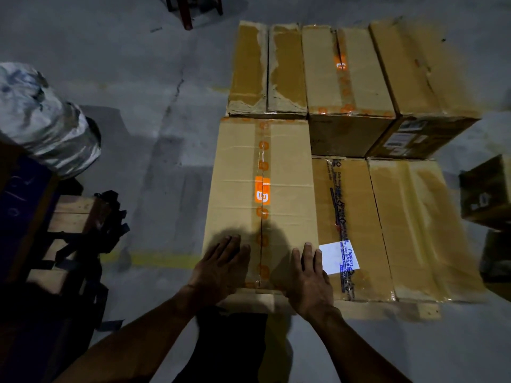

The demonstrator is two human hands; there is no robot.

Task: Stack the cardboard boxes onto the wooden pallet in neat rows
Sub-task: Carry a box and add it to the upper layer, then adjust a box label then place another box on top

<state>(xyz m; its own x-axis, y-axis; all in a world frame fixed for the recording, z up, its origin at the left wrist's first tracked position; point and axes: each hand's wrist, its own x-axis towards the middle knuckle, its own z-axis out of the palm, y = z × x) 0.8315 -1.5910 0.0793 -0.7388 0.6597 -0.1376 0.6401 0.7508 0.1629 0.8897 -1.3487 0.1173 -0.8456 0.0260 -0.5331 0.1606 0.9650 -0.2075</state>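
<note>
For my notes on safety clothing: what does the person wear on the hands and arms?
Nothing shows on them. The left hand and the right hand are bare, without gloves, and I see no rings or watch. Both forearms are uncovered to the frame's edge; no sleeve is visible.

Under our hands lies a tan box (pixel 237 189) with clear tape dotted orange and a bright orange logo patch (pixel 262 192). Just right of our right hand (pixel 311 280) — a white label (pixel 336 257) printed blue. Beyond, brown boxes (pixel 348 73); the floor (pixel 166 134) grey — one yellow stripe (pixel 163 259).
</note>
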